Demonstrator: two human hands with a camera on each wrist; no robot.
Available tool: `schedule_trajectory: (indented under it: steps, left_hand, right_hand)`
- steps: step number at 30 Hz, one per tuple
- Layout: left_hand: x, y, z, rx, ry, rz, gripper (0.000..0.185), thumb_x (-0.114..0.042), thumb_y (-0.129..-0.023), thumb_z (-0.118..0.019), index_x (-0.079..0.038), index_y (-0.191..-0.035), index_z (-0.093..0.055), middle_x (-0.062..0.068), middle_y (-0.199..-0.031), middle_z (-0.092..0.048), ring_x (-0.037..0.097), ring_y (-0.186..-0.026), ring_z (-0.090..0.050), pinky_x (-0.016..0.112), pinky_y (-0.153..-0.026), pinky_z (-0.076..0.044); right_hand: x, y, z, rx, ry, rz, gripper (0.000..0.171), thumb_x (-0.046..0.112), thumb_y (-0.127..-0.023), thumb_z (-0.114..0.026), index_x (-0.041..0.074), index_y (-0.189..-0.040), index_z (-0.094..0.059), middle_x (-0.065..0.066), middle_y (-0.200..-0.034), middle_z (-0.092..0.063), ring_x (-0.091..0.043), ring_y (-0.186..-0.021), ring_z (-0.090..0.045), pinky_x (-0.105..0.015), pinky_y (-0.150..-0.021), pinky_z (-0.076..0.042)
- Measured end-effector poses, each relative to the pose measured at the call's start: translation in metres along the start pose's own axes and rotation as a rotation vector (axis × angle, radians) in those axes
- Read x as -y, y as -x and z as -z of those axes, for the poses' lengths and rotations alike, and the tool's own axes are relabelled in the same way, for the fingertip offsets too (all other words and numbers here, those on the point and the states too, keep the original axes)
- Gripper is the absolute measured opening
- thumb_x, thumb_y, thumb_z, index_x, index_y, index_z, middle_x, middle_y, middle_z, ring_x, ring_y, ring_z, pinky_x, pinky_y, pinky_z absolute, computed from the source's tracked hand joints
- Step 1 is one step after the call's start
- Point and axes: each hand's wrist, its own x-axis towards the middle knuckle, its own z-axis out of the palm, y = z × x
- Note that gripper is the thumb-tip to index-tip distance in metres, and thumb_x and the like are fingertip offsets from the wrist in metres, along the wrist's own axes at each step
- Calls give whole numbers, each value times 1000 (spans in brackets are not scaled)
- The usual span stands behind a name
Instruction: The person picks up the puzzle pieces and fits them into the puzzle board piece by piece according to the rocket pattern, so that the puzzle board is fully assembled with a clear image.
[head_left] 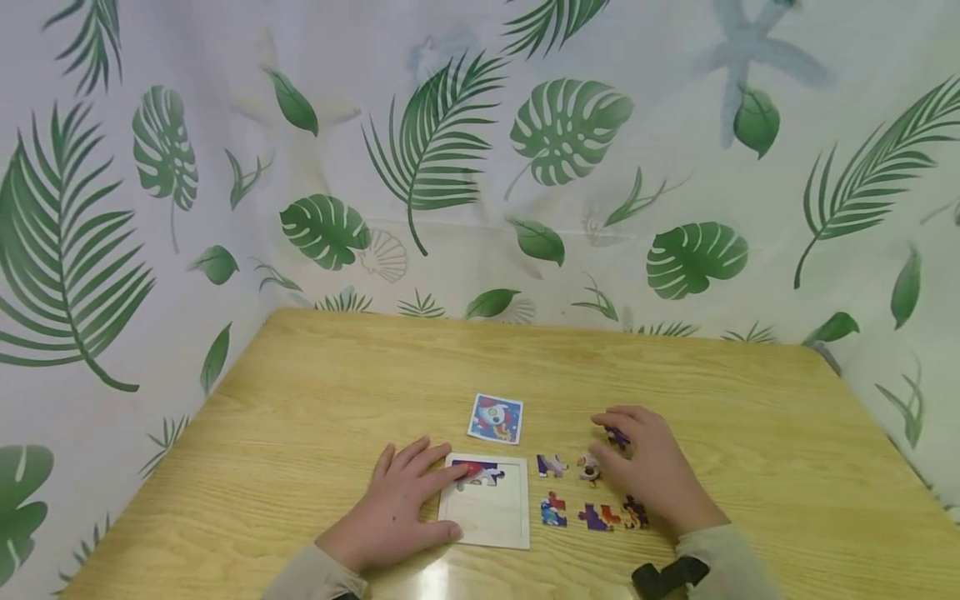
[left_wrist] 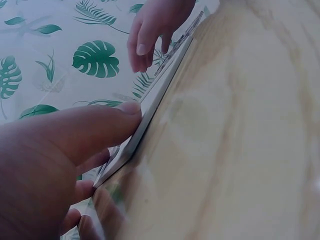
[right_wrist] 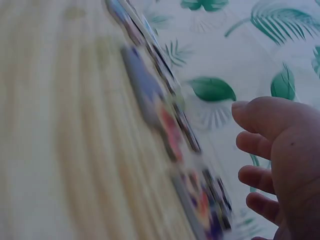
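Note:
My left hand [head_left: 401, 508] lies with spread fingers at the left side of a square wooden puzzle tray [head_left: 491, 543]. Its index finger touches the joined puzzle pieces [head_left: 489, 476] in the tray's upper left, and its thumb rests on the left rim. In the left wrist view that thumb [left_wrist: 107, 125] lies along the tray's edge. Over the loose pieces on the right is my right hand [head_left: 652, 467], fingers loosely bent. A dark purple piece [head_left: 617, 437] shows between its thumb and index finger; the right wrist view shows nothing held by the hand [right_wrist: 295, 150].
Beside the tray lie loose pieces: a purple and white one [head_left: 551, 466], one with an eye [head_left: 588, 472], a red and blue one [head_left: 553, 509], a purple and orange one [head_left: 598, 517] and a dark one [head_left: 635, 512]. A picture card [head_left: 496, 418] lies behind the tray.

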Motion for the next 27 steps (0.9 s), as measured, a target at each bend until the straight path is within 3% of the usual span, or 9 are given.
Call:
schedule_trajectory:
  steps: [9, 20, 27]
  left_hand:
    - [2, 1, 0, -4, 14, -10, 72, -62, -90, -63, -35, -154, -45, 4, -162, -33, 33, -152, -15, 68, -116, 0]
    - [1, 0, 1, 3, 1, -8, 73, -61, -89, -64, -36, -155, -43, 3, -163, -32, 32, -153, -13, 67, -116, 1]
    - [2, 0, 0, 1, -1, -5, 73, -59, -89, -66, -37, -155, -43, 2, -163, -32, 31, -153, -13, 66, -117, 2]
  right_hand:
    - [-36, 5, 16, 34, 59, -31, 47, 35, -101, -63, 10, -140, -60, -21, -148, -46, -49, -138, -33, -71, -107, -27]
    - [-36, 4, 15, 39, 69, -17, 42, 21, -102, -60, 7, -141, -60, -27, -148, -44, -53, -136, -34, -72, -107, -26]
    - [-39, 3, 13, 36, 97, -14, 40, 27, -101, -63, 8, -137, -64, -27, -147, -45, -52, -135, -36, -71, -107, -28]
